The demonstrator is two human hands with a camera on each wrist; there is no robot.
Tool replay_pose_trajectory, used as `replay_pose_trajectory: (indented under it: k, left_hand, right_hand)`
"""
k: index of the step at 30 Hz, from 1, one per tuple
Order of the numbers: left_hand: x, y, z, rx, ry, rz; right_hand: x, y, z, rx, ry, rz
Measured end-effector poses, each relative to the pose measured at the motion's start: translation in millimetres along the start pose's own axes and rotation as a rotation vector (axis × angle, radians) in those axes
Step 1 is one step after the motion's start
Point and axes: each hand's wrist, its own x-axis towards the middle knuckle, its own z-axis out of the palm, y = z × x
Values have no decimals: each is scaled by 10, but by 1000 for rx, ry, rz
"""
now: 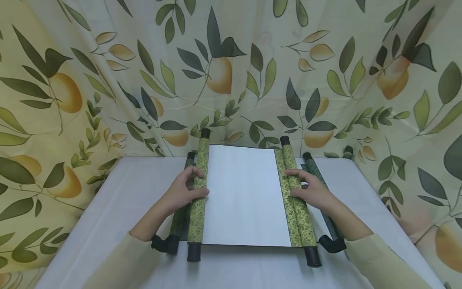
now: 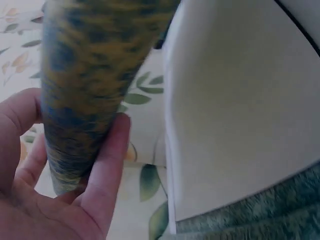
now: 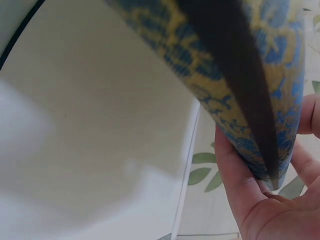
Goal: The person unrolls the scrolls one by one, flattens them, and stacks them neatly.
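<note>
A partly unrolled hanging scroll [image 1: 245, 196] shows a blank white sheet between two yellow-green patterned rolls with black end knobs. My left hand [image 1: 184, 188] grips its left roll [image 1: 199, 200], thumb on the near face and fingers behind. On the other side, my right hand [image 1: 312, 190] holds the right roll [image 1: 296, 196] between thumb and fingers. In the left wrist view the roll [image 2: 95, 75] sits inside the curled left hand [image 2: 65, 205]. A dark band [image 3: 235, 65] runs along the right roll [image 3: 282, 100] in the right wrist view.
Behind and below the held scroll lies a second scroll with dark green rolls, its left roll [image 1: 177, 222] and right roll [image 1: 317, 172] showing beside my hands. The white-covered table [image 1: 119, 196] stands against a fruit-and-leaf patterned curtain [image 1: 231, 108].
</note>
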Motion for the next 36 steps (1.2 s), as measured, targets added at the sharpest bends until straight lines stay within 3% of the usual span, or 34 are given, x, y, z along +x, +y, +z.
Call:
replay_pose_trajectory:
  k: [9,19,29,36]
  left_hand:
    - [71,-124,-67,137,-97,-31]
    - [56,-167,-150,250,-72,19]
    - [-8,-220,-243,281,-60,-45]
    - [-13,-218,-312,283,-30,15]
  right_hand:
    - [1,26,-25,-7,-8,28]
    - [2,-45,-58,-29,-12,-3]
    - [-4,7,-36,-7,-33,12]
    - [-17,14,-52,-3,-36,-2]
